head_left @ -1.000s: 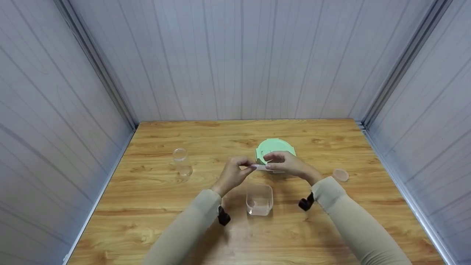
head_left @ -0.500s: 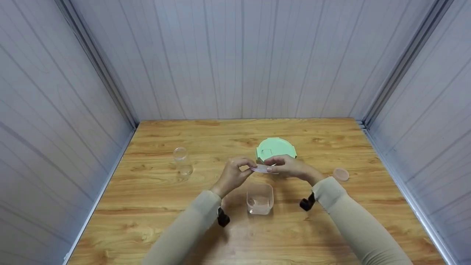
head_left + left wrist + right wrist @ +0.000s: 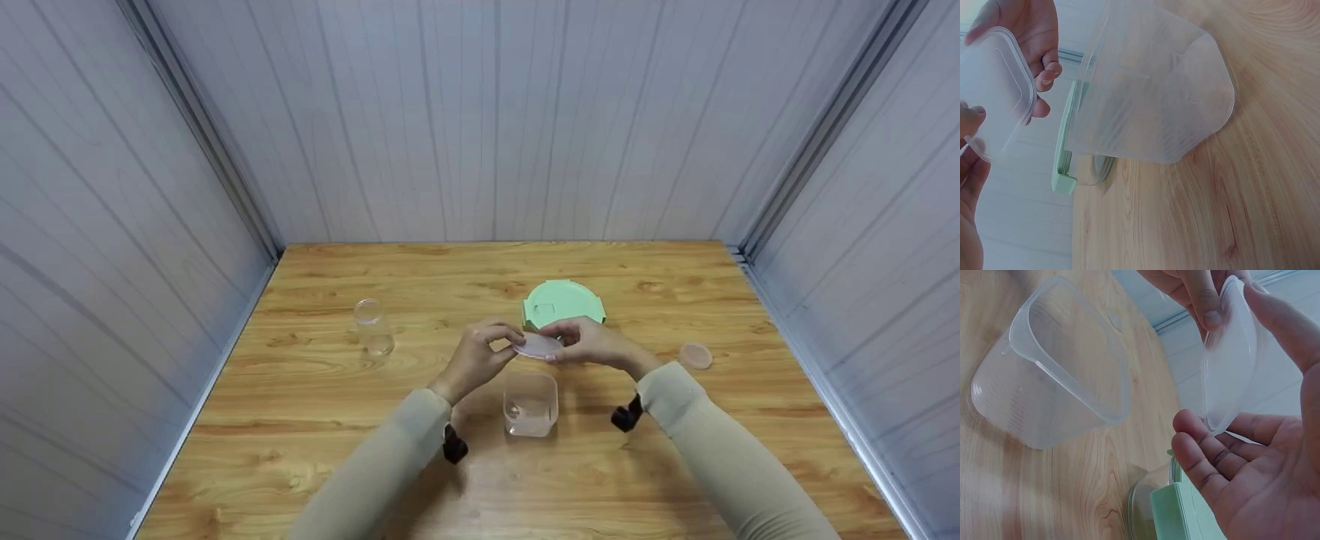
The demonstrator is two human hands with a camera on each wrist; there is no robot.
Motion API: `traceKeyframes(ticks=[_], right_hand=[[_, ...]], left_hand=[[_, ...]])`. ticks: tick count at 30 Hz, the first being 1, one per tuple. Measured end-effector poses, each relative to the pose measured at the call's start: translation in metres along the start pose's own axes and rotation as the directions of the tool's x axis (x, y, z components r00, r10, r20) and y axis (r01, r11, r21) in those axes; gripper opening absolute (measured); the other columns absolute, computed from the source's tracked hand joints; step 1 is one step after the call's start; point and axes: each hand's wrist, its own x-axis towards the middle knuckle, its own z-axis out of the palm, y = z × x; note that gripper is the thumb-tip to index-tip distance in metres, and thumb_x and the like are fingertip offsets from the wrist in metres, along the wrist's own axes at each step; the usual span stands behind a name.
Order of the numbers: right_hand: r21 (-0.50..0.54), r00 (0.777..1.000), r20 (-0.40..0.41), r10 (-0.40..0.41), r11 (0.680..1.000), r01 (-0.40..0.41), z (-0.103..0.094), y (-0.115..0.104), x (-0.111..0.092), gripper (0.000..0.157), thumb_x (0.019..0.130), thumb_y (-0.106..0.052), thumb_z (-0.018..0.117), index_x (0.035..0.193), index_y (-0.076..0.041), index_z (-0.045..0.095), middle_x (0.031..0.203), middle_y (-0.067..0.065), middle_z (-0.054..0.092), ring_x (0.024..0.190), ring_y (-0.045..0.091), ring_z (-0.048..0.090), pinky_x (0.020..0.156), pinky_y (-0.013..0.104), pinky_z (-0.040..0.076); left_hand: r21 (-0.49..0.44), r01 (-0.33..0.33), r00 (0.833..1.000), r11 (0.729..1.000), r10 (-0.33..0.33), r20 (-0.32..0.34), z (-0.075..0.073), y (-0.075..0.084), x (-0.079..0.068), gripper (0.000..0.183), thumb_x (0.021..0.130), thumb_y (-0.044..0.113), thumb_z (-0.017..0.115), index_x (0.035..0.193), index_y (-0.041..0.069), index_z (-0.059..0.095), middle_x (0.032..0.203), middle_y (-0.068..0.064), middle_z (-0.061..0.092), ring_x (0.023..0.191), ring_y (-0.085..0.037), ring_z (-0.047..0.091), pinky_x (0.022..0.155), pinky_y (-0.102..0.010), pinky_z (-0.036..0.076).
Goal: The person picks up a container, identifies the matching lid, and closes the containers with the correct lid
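A: First entry?

B: One lid, translucent, corners rounded. Location: raised off the counter, between left grip and right grip, apart from all other stock.

A: Manner of holding?

B: The left grip pinches one edge, thumb over the face. The right grip holds the opposite side by the rim, thumb against fingers, palm clear. I judge this keeps most of the face uncovered and a thin sheet from bending.

A: Next?

B: One tub, clear, squarish, uncovered, mouth up on the counter. It sits nearer than the lid, roughly midway between the forearms, probably so either side can reach it.

A: Remainder?

B: One box, green-topped (clear-sided, by the right wrist view), just beyond the lid. One jar, clear, upright, well to the left. One disc, pale pink, flat, to the right. The outlying pair perhaps stand aside to leave working room.

A: Brands, labels, writing?

B: None legible. The box top bears a small square outline (moulded, possibly; too small to settle), and the tub wall shows faint ribbing.
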Motion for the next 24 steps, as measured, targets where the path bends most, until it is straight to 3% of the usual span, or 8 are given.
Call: traceKeyframes(ticks=[5,10,18,21,24], right_hand=[[-0.090,0.998,-0.048,-0.033,0.996,0.029,0.001,0.001,0.001,0.071,0.093,-0.017,0.086,0.149,0.013,0.055,0.137,0.028,0.069,0.105,0.016,0.064,0.088,0.022,0.055],[-0.149,0.996,-0.079,-0.034,0.989,0.022,0.002,0.000,-0.001,0.080,0.091,-0.020,0.089,0.152,0.015,0.051,0.139,0.028,0.067,0.108,0.023,0.064,0.091,0.027,0.055],[-0.194,0.994,-0.097,-0.047,0.981,0.028,0.005,0.001,-0.004,0.085,0.087,-0.021,0.092,0.152,0.014,0.050,0.132,0.027,0.070,0.110,0.026,0.067,0.098,0.043,0.059],[-0.195,0.992,-0.103,-0.071,0.980,0.049,0.007,0.003,-0.004,0.087,0.086,-0.021,0.093,0.152,0.015,0.050,0.133,0.028,0.069,0.111,0.029,0.068,0.100,0.049,0.060],[-0.205,0.989,-0.115,-0.093,0.976,0.068,0.009,0.006,-0.005,0.088,0.084,-0.020,0.094,0.152,0.015,0.050,0.135,0.028,0.067,0.113,0.033,0.068,0.101,0.054,0.060]], left_hand=[[0.013,0.048,0.997,0.999,-0.049,0.067,-0.006,0.001,0.001,0.026,0.093,0.003,0.084,0.118,0.000,0.078,0.123,-0.015,0.078,0.120,-0.031,0.072,0.107,-0.047,0.059],[-0.051,0.111,0.981,0.992,-0.101,0.165,-0.011,-0.001,0.001,0.056,0.088,0.011,0.091,0.138,-0.002,0.067,0.140,-0.019,0.069,0.134,-0.035,0.064,0.115,-0.053,0.055],[-0.112,0.297,0.917,0.948,-0.251,0.309,-0.019,0.001,0.000,0.093,0.082,0.026,0.097,0.158,0.002,0.050,0.161,-0.019,0.054,0.145,-0.036,0.054,0.124,-0.052,0.046],[-0.126,0.330,0.899,0.936,-0.271,0.344,-0.020,0.000,0.000,0.096,0.082,0.026,0.097,0.160,0.002,0.047,0.162,-0.021,0.051,0.144,-0.037,0.054,0.124,-0.054,0.045],[-0.128,0.333,0.891,0.934,-0.267,0.366,-0.020,-0.001,0.000,0.095,0.082,0.026,0.097,0.159,0.002,0.048,0.159,-0.022,0.054,0.142,-0.038,0.054,0.123,-0.057,0.045]])
